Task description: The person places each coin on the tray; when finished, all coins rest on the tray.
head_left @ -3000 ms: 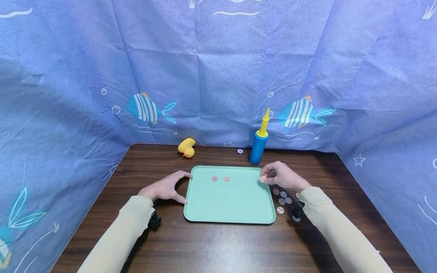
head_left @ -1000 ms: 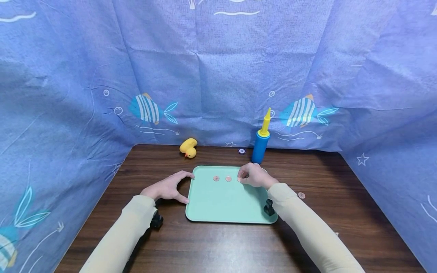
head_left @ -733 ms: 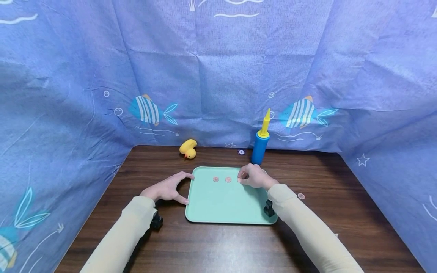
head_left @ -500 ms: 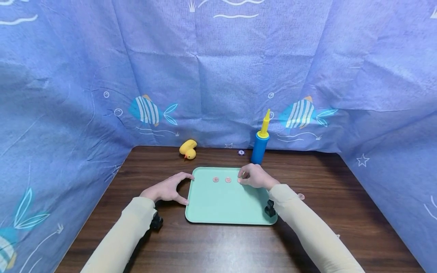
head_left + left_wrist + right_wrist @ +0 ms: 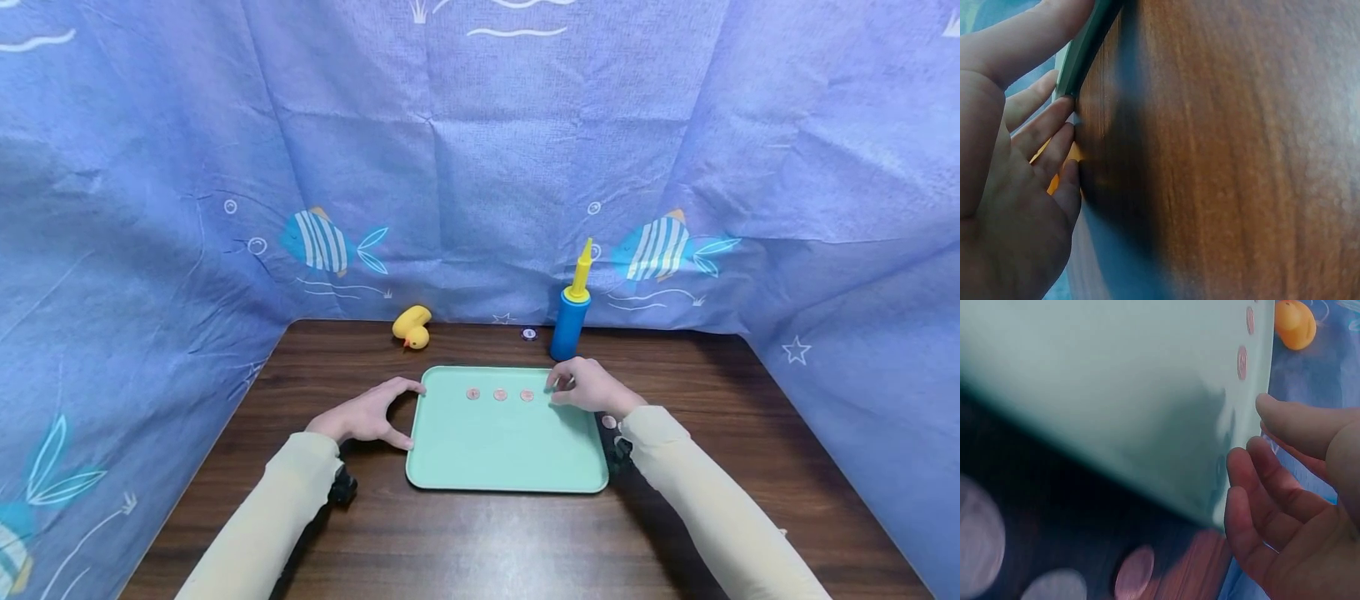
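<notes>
Three copper coins (image 5: pixel 500 395) lie in a row near the far edge of a mint-green tray (image 5: pixel 510 450). My left hand (image 5: pixel 365 415) rests at the tray's left edge, thumb and fingers spread apart; in the left wrist view its fingertips (image 5: pixel 1063 106) touch the rim. Over the tray's far right corner is my right hand (image 5: pixel 592 387), fingers loosely bent and nothing between them. The right wrist view shows a gap between its thumb and fingers, with a copper coin (image 5: pixel 1242 362) on the tray beyond them.
Loose coins (image 5: pixel 609 422) lie right of the tray, partly hidden by the right arm; silver ones (image 5: pixel 979 540) and a copper one (image 5: pixel 1135 573) show close up. Behind the tray stand a yellow rubber duck (image 5: pixel 412 327), a round chip (image 5: pixel 529 334) and a blue hand pump (image 5: pixel 571 325).
My right hand brought a copper coin from the tray's right edge to the row's right end, let it go and moved back rightward. The left hand has stayed at the left edge.
</notes>
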{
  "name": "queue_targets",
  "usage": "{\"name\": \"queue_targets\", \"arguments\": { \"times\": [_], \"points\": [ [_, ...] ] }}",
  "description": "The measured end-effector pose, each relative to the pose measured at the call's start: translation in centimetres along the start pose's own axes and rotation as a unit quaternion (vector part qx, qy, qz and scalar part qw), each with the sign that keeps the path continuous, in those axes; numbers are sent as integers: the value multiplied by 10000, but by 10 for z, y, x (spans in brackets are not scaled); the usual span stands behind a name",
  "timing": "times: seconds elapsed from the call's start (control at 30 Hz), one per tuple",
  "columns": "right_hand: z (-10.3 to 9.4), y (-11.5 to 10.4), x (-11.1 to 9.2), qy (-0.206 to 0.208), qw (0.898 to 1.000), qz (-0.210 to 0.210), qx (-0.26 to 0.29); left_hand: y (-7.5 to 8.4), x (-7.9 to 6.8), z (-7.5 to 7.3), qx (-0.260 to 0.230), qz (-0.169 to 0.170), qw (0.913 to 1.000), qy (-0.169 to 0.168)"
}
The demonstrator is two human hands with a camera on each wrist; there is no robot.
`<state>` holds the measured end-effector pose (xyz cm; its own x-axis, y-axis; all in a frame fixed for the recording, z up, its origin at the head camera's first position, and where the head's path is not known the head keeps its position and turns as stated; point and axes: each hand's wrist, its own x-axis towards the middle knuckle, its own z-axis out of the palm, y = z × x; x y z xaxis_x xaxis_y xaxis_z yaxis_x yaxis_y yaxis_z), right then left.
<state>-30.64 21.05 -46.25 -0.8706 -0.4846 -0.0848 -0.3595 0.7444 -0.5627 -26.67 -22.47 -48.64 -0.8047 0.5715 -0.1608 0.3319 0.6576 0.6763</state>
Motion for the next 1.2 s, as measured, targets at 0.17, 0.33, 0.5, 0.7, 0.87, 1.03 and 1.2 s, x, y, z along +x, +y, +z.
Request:
{"name": "queue_targets", "arguments": {
  "times": [0.17, 0.33, 0.5, 0.7, 0.87, 1.03, 1.2],
  "points": [
    [-11, 9, -12, -19, 10000, -53, 25, -1, 0, 1, -7, 17, 10000, 23],
    [-21, 17, -23, 91, 9999, -84, -45, 0, 0, 1, 57, 46, 10000, 45],
    [-27, 31, -32, 62, 9999, -153, -31, -2, -1, 2, 91, 65, 9999, 55],
    [-29, 46, -46, -122, 9998, -164, -50, -2, 0, 3, 49, -15, 10000, 20],
    [-29, 51, -55, -397, 9989, -237, -77, -3, 1, 2, 56, 13, 10000, 0],
    [-28, 53, -58, -566, 9981, -206, 114, -2, 2, 0, 36, -56, 10000, 33],
    [-26, 54, -59, -645, 9976, -66, 244, -3, 3, 1, 55, -12, 10000, -5]
  ]
}}
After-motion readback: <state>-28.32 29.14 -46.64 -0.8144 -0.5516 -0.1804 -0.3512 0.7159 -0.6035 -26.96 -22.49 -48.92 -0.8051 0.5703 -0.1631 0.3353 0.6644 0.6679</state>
